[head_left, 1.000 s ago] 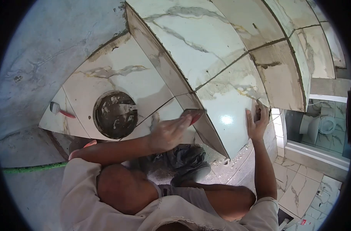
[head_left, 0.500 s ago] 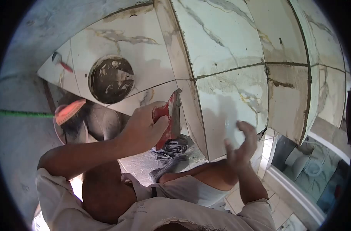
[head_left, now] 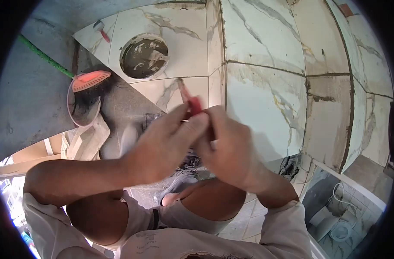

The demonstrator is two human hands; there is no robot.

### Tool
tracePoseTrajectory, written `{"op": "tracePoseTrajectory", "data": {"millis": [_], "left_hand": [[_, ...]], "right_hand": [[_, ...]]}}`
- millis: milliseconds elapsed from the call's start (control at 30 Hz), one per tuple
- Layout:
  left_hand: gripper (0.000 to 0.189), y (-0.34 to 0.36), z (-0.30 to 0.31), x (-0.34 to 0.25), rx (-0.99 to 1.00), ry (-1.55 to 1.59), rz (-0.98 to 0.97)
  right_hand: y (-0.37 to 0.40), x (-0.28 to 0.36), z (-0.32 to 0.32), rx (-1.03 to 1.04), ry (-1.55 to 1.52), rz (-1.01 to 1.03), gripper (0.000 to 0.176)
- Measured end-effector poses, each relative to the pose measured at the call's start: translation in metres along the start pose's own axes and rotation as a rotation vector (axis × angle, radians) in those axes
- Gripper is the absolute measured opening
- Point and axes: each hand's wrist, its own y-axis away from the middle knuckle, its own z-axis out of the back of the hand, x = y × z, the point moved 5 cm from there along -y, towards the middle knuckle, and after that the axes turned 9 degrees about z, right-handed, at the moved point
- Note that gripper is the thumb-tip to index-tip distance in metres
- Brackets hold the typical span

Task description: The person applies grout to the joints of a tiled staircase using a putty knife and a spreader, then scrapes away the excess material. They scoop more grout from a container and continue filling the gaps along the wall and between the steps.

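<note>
**Red scraper gripped between both hands before marble tiles**

Red plastic forms the handle of a scraper [head_left: 193, 105], which stands nearly upright in the middle of the view, its narrow blade pointing up and a little left over the tiles behind. The left hand [head_left: 162, 142] comes in from the left with its fingers folded together and its thumb pressed along the handle from that side. The right hand [head_left: 229, 151] meets it from the right, back toward the camera, fingers curled shut on the lower part of the handle. Both hands are blurred, so the exact placing of each fingertip cannot be told. The hands touch each other around the tool, above the person's bent knees [head_left: 214, 200].

Behind them rise white marble tiles [head_left: 266, 99] with dark joints and smears of grey. On the flat tiled surface at upper left sits a round pan [head_left: 143, 50] of grey mortar, with a small red-handled tool [head_left: 101, 31] lying near it. An orange brush [head_left: 91, 80] rests on the rim of a basin [head_left: 78, 114], beside a green hose [head_left: 43, 56]. A toilet [head_left: 339, 228] shows at lower right.
</note>
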Motion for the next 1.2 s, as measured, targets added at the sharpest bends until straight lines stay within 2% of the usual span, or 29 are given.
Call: {"op": "tracePoseTrajectory", "data": {"millis": [33,67,100,133,167,200,267,300,367,500,533,600,667,767,833,867,933,967,1000,1067,1133,1200], "left_hand": [[0.046,0.005,-0.01,-0.001,0.012,-0.158,-0.075],[0.056,0.008,-0.023,0.004,-0.008,-0.286,-0.095],[0.066,0.008,-0.04,0.016,0.025,-0.306,-0.224],[0.07,0.012,-0.056,0.023,-0.033,-0.425,-0.346],[0.075,0.017,-0.071,0.027,-0.098,-0.537,-0.467],[0.075,0.018,-0.087,0.037,-0.092,-0.514,-0.48],[0.081,0.023,-0.107,0.046,-0.114,-0.333,-0.62],[0.081,0.022,-0.108,0.047,-0.107,-0.308,-0.645],[0.085,0.027,-0.106,0.052,-0.111,-0.243,-0.702],[0.086,0.015,-0.093,0.073,-0.171,-0.131,-0.656],[0.086,0.007,-0.094,0.077,-0.154,-0.109,-0.659],[0.086,-0.006,-0.098,0.081,-0.19,-0.079,-0.651],[0.087,-0.008,-0.106,0.072,-0.184,-0.054,-0.65],[0.088,-0.006,-0.114,0.061,-0.167,-0.046,-0.535],[0.09,-0.01,-0.12,0.052,-0.017,-0.053,-0.503],[0.09,-0.011,-0.119,0.05,-0.018,-0.039,-0.51],[0.091,-0.014,-0.121,0.048,0.171,0.281,-0.467],[0.09,-0.008,-0.111,0.046,0.068,0.251,-0.531],[0.09,-0.002,-0.108,0.046,0.065,0.259,-0.535],[0.089,0.01,-0.096,0.051,-0.115,0.247,-0.535],[0.088,0.017,-0.093,0.058,-0.146,0.226,-0.547],[0.089,0.018,-0.09,0.066,-0.162,0.345,-0.487]], "right_hand": [[0.009,-0.008,0.011,-0.048,-0.011,-0.085,0.025],[0.017,-0.02,0.02,-0.134,-0.073,-0.059,0.02],[0.023,-0.02,0.035,-0.167,-0.128,-0.086,0.017],[0.038,-0.044,0.04,-0.231,-0.255,-0.159,0.021],[0.045,-0.057,0.042,-0.384,-0.37,-0.262,0.03],[0.05,-0.061,0.045,-0.378,-0.344,-0.265,0.03],[0.061,-0.073,0.052,-0.517,-0.581,-0.41,0.028],[0.061,-0.079,0.053,-0.519,-0.547,-0.4,0.028],[0.073,-0.094,0.042,-0.484,-0.612,-0.534,0.024],[0.062,-0.081,0.012,-0.368,-0.357,-0.453,0.022],[0.06,-0.082,0.011,-0.371,-0.332,-0.466,0.022],[0.062,-0.084,0.012,-0.363,-0.167,-0.617,0.02],[0.058,-0.075,0.012,-0.42,-0.203,-0.617,0.017],[0.059,-0.066,0.025,-0.38,-0.04,-0.55,0.014],[0.064,-0.065,0.044,-0.386,0.155,-0.567,0.015],[0.06,-0.053,0.052,-0.381,0.169,-0.562,0.015],[0.059,-0.022,0.07,-0.37,0.52,-0.671,0.017],[0.06,-0.017,0.069,-0.398,0.533,-0.684,0.02],[0.059,-0.014,0.063,-0.393,0.54,-0.678,0.02],[0.056,-0.011,0.039,-0.418,0.326,-0.569,0.024],[0.05,-0.002,0.02,-0.406,0.323,-0.588,0.028],[0.041,0.019,0.006,-0.276,0.617,-0.588,0.028]]}}
